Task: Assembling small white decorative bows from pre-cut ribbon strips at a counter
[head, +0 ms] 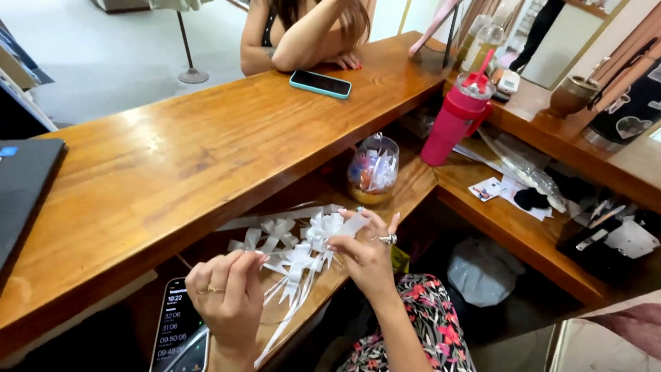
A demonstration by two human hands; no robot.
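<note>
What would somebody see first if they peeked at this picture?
Probably the white ribbon bow in the middle, held up by the right hand while the left hand pinches its thin strand, over more white bows lying on the low shelf. Next, the bright pink tumbler standing to the right, beside a round glass jar with colourful bits inside. A teal phone lies on the long wooden counter near another person's arm.
</note>
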